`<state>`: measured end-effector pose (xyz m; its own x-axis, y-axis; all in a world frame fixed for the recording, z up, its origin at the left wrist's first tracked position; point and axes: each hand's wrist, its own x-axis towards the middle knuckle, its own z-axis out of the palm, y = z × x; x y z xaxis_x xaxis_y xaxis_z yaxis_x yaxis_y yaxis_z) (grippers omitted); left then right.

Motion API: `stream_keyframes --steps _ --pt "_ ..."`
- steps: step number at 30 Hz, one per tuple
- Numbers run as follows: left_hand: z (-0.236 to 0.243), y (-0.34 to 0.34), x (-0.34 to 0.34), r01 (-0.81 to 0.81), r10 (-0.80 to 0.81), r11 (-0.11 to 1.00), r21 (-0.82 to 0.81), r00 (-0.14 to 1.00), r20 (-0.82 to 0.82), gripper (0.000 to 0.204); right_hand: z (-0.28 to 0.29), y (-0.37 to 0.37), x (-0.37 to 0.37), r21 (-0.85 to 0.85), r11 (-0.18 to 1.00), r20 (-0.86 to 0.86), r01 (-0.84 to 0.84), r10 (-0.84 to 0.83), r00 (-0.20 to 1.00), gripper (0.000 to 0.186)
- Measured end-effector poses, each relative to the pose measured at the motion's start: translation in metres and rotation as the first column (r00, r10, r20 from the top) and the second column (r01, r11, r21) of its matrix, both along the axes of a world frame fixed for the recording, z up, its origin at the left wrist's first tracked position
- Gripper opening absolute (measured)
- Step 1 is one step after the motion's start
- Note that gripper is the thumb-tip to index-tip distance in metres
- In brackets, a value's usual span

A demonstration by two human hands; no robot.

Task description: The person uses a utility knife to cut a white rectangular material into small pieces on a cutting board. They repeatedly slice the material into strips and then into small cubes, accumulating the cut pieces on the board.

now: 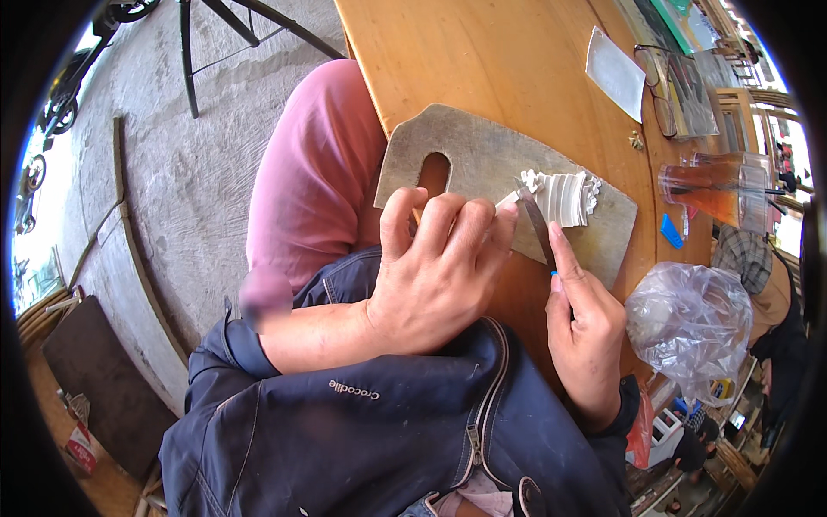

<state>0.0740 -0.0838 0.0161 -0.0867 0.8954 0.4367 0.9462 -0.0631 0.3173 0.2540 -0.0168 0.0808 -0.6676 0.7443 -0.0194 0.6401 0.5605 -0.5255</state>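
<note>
A grey-brown wooden board (491, 146) with an oval slot lies tilted on the table's edge above my lap. On it rests a white ribbed piece (564, 200), its strips side by side and its ends frilled. My left hand (439, 258) is bent over the board's near edge, fingers curled, the outer ones closed on the narrow end of the white piece; its thumb is hidden. My right hand (586, 319) grips a small knife (537, 226), index finger stretched along the dark blade. The blade's tip touches the white piece near my left fingers. A bit of blue shows at the knife's handle.
On the wooden table (465, 52) lie a white sheet (616, 73), eyeglasses (659, 86) and a blue plastic piece (672, 231). Glasses of brown drink (711, 191) stand at the right, with a clear plastic bag (689, 323) nearer me. Black stool legs (188, 60) stand beyond my knee.
</note>
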Motion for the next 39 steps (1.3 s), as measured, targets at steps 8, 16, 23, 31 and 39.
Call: stream_keyframes --steps 8,16,23,31,39 --pt "-0.001 0.002 -0.003 0.02 -0.02 1.0 -0.008 0.999 -0.041 0.053 -0.003 0.0 0.0 -0.001 1.0 0.005 -0.023 0.023 1.0 0.074" --pt "0.0 0.001 -0.004 0.015 -0.016 1.0 -0.007 0.999 -0.032 0.053 -0.004 -0.001 -0.001 0.019 0.999 0.039 -0.034 0.033 0.999 0.075" --pt "0.0 0.001 -0.004 0.011 -0.011 1.0 0.006 0.999 -0.032 0.051 -0.003 -0.009 -0.005 0.137 0.99 0.186 -0.041 0.015 0.982 0.074" --pt "0.0 0.0 -0.004 0.005 -0.005 1.0 0.005 0.999 -0.051 0.051 0.003 -0.003 0.005 0.018 1.0 0.1 -0.002 0.0 0.995 0.072" --pt "-0.002 0.0 -0.005 0.017 -0.016 1.0 0.016 1.0 -0.022 0.052 0.01 -0.004 0.003 -0.058 0.998 0.061 -0.008 0.012 0.998 0.073"
